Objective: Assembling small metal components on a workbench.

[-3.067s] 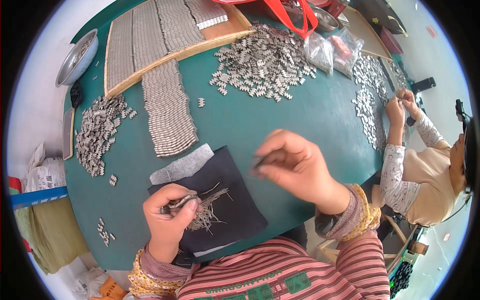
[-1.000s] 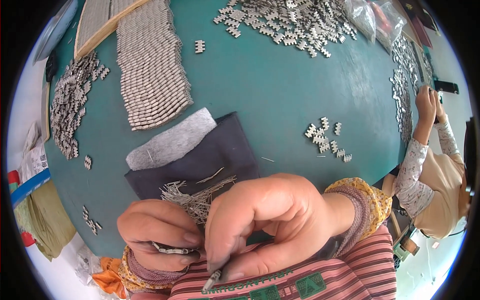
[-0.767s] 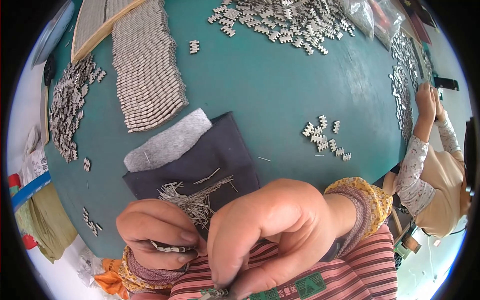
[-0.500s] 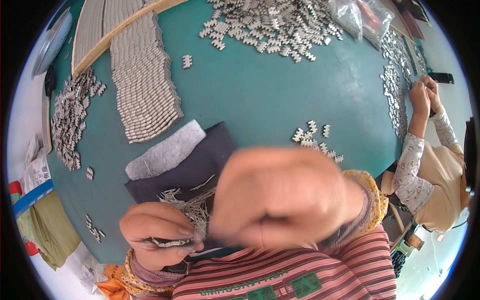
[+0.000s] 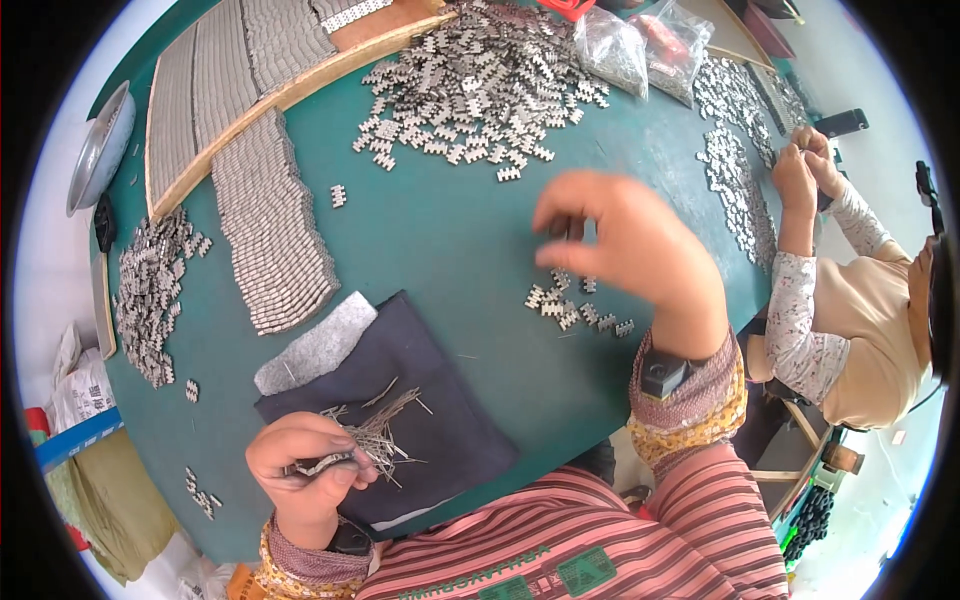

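My left hand [image 5: 305, 468] is closed on a short strip of metal chain links [image 5: 325, 462], pinched between thumb and fingers near the table's front edge. Beside its fingertips, a loose heap of thin metal pins [image 5: 385, 428] lies on a dark cloth [image 5: 450, 430]. My right hand [image 5: 630, 240] hovers over the right middle of the table, slightly blurred. Its thumb and forefinger are apart; a dark patch between them is too unclear to name. Just below it is a small group of loose metal links [image 5: 568, 315]. A folded grey felt piece [image 5: 318, 343] rests at the cloth's far left edge.
Rows of joined links [image 5: 275, 225] run to a wood-edged tray [image 5: 190, 120]. Link piles lie at the back [image 5: 470, 80], left [image 5: 155, 300] and right [image 5: 735, 180]. Plastic bags [image 5: 610, 50] sit behind. A co-worker's hands [image 5: 805, 165] work at the right edge.
My right hand has moved from beside the left hand, up and right to above the small link group, its fingers parting. The left hand keeps its strip. The view has shifted.
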The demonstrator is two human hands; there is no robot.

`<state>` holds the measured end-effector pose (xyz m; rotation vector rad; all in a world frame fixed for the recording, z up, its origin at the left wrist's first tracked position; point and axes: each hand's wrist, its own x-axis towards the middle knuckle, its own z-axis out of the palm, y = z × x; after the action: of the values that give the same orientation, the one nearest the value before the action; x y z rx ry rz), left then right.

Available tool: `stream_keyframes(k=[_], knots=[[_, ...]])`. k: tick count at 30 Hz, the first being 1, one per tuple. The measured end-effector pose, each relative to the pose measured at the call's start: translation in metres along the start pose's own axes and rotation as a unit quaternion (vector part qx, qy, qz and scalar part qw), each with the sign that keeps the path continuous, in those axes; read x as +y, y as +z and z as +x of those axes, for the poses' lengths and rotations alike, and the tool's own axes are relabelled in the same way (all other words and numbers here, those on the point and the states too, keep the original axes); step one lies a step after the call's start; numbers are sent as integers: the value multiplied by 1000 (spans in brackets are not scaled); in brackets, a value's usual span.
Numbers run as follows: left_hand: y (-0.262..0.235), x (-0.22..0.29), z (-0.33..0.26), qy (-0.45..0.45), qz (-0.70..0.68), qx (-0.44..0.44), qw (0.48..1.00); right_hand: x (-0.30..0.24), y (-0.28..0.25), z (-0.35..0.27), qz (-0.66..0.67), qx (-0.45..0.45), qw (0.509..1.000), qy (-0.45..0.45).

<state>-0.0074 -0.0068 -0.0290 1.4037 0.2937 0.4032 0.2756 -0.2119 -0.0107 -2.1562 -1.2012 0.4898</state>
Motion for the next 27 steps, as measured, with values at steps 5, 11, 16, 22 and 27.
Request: stream_keyframes(k=[5, 11, 16, 22, 27], knots=[[3, -3, 1, -5, -15, 14, 1000, -14, 14, -8, -69, -74, 995, 4], [4, -4, 2, -2, -4, 11, 1000, -19, 20, -4, -94, -134, 986, -16], [5, -2, 1, -5, 0, 16, 1000, -18, 23, -7, -115, -99, 987, -48], [7, -5, 0, 16, 31, 16, 999, -27, 27, -3, 20, -67, 997, -30], [6, -4, -1, 7, 32, 21, 999, -54, 43, -8, 530, -86, 841, -69]])
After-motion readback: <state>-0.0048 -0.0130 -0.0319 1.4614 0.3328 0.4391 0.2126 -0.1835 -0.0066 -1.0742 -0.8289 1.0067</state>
